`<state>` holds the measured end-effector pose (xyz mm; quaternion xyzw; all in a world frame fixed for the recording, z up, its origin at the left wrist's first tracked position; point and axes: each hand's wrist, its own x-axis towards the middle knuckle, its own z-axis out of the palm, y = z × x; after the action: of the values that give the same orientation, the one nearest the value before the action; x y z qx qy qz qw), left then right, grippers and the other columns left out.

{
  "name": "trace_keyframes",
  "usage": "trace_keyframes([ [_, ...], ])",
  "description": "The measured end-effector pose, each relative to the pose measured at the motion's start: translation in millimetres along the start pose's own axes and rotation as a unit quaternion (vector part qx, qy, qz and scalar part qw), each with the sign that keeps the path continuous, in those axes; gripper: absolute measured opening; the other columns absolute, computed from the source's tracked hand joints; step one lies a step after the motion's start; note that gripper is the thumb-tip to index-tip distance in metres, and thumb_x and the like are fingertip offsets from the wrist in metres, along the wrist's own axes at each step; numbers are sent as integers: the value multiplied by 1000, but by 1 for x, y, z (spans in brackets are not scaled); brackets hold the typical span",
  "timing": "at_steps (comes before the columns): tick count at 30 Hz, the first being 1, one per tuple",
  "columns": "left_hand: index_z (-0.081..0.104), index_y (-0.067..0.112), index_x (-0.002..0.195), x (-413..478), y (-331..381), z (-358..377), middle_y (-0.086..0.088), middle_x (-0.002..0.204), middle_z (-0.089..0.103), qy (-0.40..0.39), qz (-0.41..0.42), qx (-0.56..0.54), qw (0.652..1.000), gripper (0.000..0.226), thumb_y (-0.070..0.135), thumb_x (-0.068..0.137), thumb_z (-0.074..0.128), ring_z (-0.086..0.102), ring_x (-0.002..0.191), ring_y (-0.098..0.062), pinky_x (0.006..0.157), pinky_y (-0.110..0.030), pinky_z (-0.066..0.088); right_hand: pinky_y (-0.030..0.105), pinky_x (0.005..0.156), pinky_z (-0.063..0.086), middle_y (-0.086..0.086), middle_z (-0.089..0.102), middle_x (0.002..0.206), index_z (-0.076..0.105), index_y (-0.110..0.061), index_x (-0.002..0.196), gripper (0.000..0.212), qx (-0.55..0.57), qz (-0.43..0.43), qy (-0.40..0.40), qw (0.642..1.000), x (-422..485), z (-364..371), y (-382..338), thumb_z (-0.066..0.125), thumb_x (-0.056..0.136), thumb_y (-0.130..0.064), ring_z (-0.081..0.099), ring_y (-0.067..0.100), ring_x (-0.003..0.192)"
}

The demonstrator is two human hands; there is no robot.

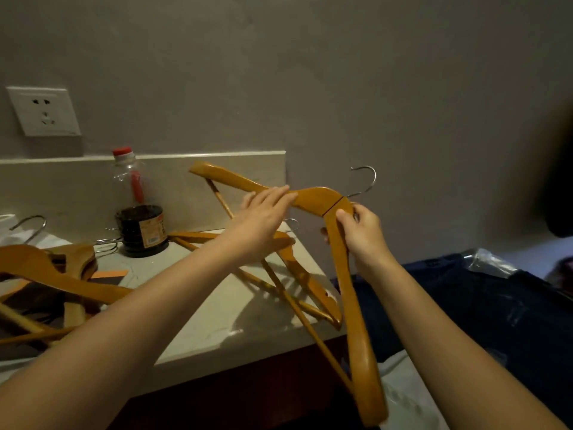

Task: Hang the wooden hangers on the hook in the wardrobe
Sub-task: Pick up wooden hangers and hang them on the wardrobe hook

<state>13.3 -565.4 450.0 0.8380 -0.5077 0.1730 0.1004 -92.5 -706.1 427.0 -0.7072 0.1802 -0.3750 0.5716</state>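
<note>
A wooden hanger (pixel 319 198) with a metal hook (pixel 366 180) is held up in the air over the right end of the countertop, tilted so that one arm points down toward me. My right hand (pixel 361 235) grips it just below the neck. My left hand (pixel 263 221) rests on its upper arm, fingers laid over the wood. Another wooden hanger (pixel 297 274) lies flat on the countertop beneath my hands. Several more hangers (pixel 59 274) are piled at the left. No wardrobe or hook for hanging is in view.
A pale stone countertop (pixel 210 318) with a low backsplash runs along a grey wall. A plastic bottle (pixel 138 206) with a red cap and dark liquid stands at the back. A wall socket (pixel 43 111) sits upper left. Dark jeans (pixel 483 305) lie on a bed at right.
</note>
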Motion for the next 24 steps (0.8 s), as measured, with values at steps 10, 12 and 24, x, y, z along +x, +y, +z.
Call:
trace_keyframes([
  [10,55,11,110,24,-12,-55,-4,90,61,-74,-36,-191,978,33,27,83,66,59,74,-13,66,-21,46,23,66,56,5,64,102,50,-15,121,29,-32,-35,-141,989,14,-3,-45,46,95,-29,69,16,83],
  [12,56,9,109,22,-19,-59,-1,83,62,-114,-55,-239,963,31,26,84,64,63,72,-12,64,-21,50,19,62,55,-1,62,98,49,-17,121,28,-68,-46,-169,982,19,0,-53,47,95,-29,69,14,81],
  [24,56,12,81,1,-51,-71,-3,71,55,-92,-164,-353,916,21,32,89,57,52,58,-10,52,-18,45,30,86,52,2,61,112,58,-17,119,28,-182,-210,-111,954,46,37,-73,52,93,-25,56,15,104],
])
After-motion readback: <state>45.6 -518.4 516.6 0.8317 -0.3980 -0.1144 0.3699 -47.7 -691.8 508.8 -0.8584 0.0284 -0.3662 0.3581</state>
